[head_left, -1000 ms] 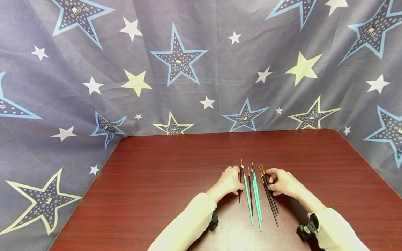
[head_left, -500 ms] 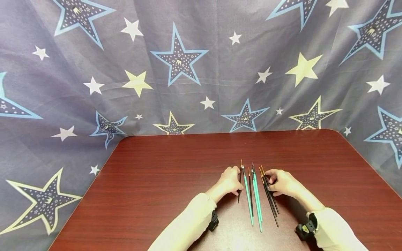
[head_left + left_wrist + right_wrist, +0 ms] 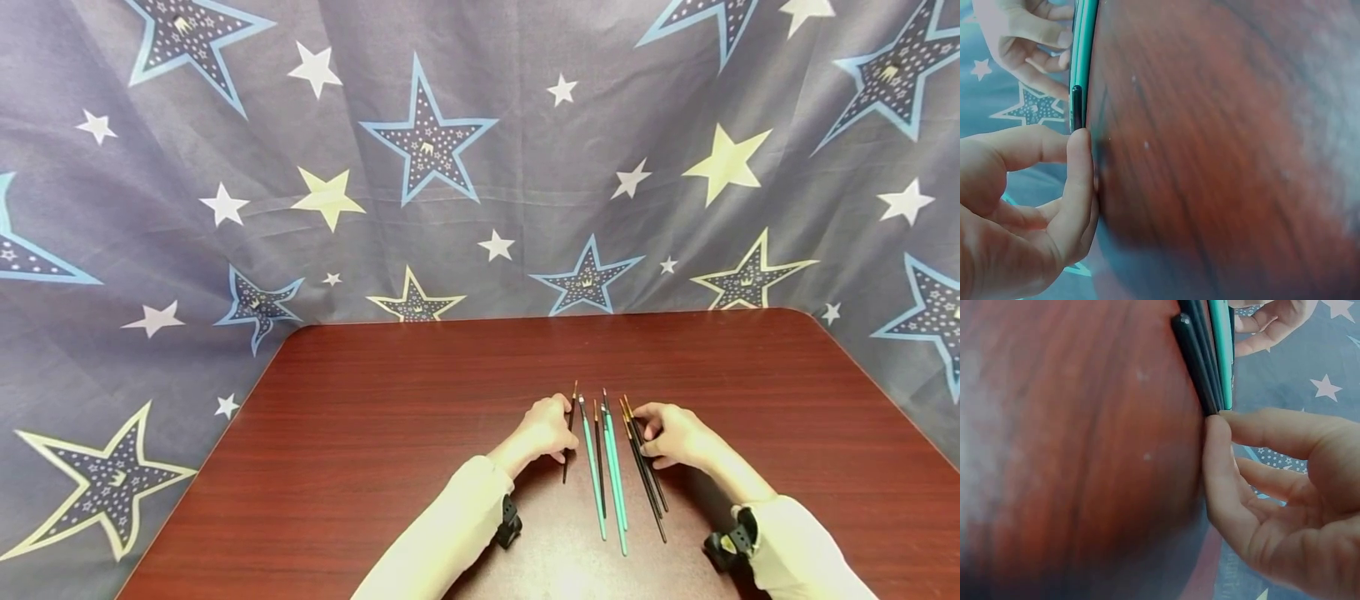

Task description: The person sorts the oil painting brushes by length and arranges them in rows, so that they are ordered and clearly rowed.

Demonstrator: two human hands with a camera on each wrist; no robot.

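Observation:
Several thin paintbrushes lie roughly side by side on the table in the head view. My left hand pinches the leftmost black paintbrush between thumb and fingers; its end shows above the fingertips in the left wrist view. At the right of the row, the thumb and a finger of my right hand pinch the outermost black paintbrush. Two more black paintbrushes lie close against it. Between the hands lie turquoise paintbrushes and a slim black paintbrush with an orange-tipped end.
The brown wood-grain table reaches back to a grey-blue curtain printed with stars. A black wrist device sits on my left wrist, another black device on my right.
My left hand has shifted slightly left with the black paintbrush, which now tilts more and stands apart from the turquoise one. My right hand has stayed in place.

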